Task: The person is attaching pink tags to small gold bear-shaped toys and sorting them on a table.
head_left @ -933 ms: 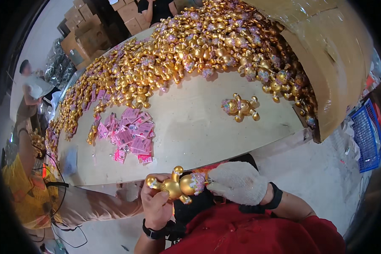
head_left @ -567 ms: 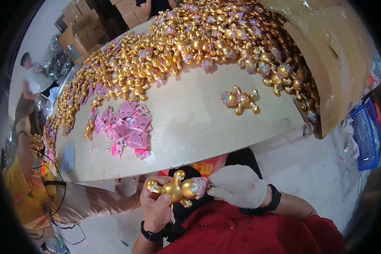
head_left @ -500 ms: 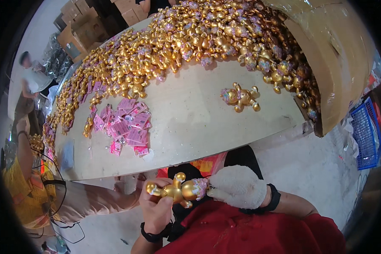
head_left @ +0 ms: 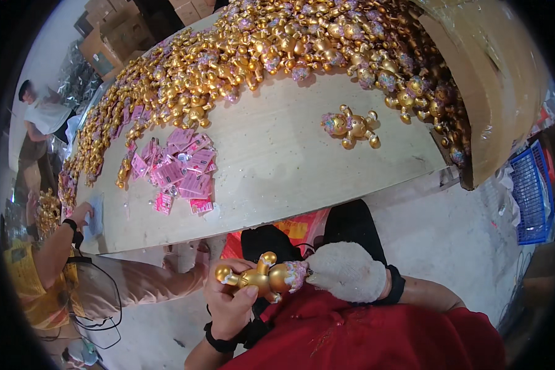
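Observation:
A shiny gold figurine (head_left: 262,279) with a pink-and-lilac decorated head is held level over my lap. My left hand (head_left: 228,302) grips it round the body, thumb on its lower side. My right hand (head_left: 349,271), in a white knitted glove, is closed at the decorated end of the head. Whatever its fingertips pinch is too small and hidden to make out. On the table beyond, a matching gold figurine (head_left: 353,126) lies alone on its back.
A big heap of gold figurines (head_left: 246,61) covers the table's far side. Pink printed cards (head_left: 182,169) lie piled at left. A cardboard sheet (head_left: 481,92) stands at right, near a blue plastic basket (head_left: 529,194). A co-worker's hand (head_left: 80,216) is at the table's left edge.
My hands and the figurine stay nearly in place, with a very slight shift. The co-worker at left has brought a hand down to the table edge. The view has tilted a little.

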Motion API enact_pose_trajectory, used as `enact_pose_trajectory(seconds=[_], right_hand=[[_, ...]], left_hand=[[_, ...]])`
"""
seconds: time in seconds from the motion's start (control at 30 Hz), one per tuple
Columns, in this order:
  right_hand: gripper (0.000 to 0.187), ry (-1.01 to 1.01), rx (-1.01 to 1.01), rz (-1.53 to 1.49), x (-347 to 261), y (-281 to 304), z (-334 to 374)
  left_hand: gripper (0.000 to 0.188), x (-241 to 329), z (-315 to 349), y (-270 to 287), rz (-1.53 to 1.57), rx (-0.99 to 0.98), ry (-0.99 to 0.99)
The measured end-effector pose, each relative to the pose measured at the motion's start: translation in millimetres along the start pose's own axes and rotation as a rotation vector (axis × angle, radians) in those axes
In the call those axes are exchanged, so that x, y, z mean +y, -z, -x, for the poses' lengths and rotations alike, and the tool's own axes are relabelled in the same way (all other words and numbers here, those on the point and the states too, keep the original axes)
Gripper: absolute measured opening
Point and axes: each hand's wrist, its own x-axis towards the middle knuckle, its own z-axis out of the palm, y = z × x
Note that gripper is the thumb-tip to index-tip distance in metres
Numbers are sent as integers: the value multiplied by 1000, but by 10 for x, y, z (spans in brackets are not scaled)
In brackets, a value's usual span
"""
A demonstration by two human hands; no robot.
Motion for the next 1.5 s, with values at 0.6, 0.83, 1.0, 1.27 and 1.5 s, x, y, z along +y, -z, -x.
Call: enact_pose_trajectory(seconds=[0.6,0.83,1.0,1.27,1.5], right_hand=[[18,-211,-38,-386,106,-95,-35],[12,-534,-288,-800,105,161,-232],[20,-608,50,-1079,369,248,-314],[19,-705,571,-856,802,418,-273],[16,-716,564,-791,837,321,-266]], left_hand=[[35,-223,-40,40,-387,53,-178],[25,-50,-178,26,95,106,164],[27,101,-408,309,197,158,198],[32,1095,-1298,1176,-605,137,-242],[43,1937,-2109,2123,-145,726,-246]])
